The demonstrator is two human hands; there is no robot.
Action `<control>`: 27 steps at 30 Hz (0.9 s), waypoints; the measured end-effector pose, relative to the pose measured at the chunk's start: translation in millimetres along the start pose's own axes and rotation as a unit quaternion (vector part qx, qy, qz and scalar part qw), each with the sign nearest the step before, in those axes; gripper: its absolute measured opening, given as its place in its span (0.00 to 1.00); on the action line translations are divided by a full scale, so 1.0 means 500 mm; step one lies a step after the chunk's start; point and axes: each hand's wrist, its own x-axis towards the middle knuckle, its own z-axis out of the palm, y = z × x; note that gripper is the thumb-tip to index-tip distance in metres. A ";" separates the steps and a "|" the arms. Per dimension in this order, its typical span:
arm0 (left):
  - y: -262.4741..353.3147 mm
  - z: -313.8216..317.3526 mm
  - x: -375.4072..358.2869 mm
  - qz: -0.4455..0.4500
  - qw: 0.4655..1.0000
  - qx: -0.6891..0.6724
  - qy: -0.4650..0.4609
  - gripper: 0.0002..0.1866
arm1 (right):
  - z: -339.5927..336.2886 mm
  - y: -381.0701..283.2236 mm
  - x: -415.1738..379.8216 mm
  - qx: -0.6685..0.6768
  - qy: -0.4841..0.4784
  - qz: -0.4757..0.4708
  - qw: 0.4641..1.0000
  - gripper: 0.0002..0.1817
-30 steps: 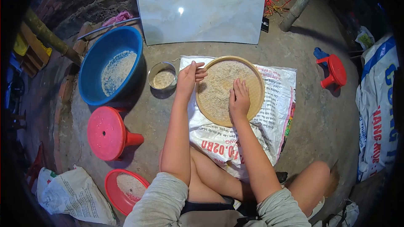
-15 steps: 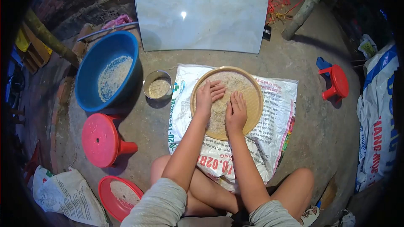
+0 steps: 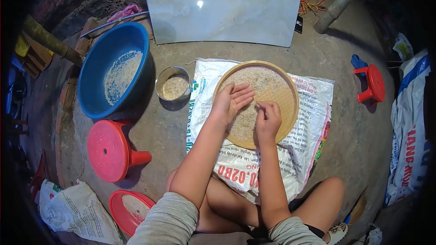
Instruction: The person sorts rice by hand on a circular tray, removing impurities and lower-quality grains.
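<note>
A round woven bamboo tray [image 3: 287, 131] lies on a printed white sack [image 3: 313, 109], with pale rice-like grain [image 3: 259, 78] spread over it. My left hand [image 3: 232, 102] is over the tray's left side, palm turned inward and fingers stretched out, holding nothing I can see. Just right of it, my right hand [image 3: 269, 120] has its fingers curled and the thumb against them in a pinch above the grain. Whatever may be between those fingertips is too small to make out.
Left of the sack stands a metal pot [image 3: 174, 84] with grain in it, beside a big blue basin [image 3: 86, 81] also holding grain. A red stool [image 3: 108, 150] and a red bowl [image 3: 119, 213] sit nearer me. Another red stool [image 3: 376, 84] is at right.
My right hand has gone from lying with fingers outstretched on the grain to a curled pinch. My left hand has turned its palm more upward. The whole view has shifted slightly.
</note>
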 end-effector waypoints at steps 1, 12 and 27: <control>-0.001 0.004 -0.002 -0.010 1.000 0.011 -0.009 0.26 | -0.002 -0.021 0.010 0.067 0.019 0.054 0.996 0.12; 0.060 0.001 -0.023 0.073 0.988 -0.132 0.044 0.20 | 0.009 -0.055 0.161 0.090 0.007 0.055 0.994 0.14; 0.041 -0.020 -0.001 0.072 0.986 -0.095 0.118 0.21 | 0.070 -0.081 0.062 0.191 -0.005 0.198 0.961 0.09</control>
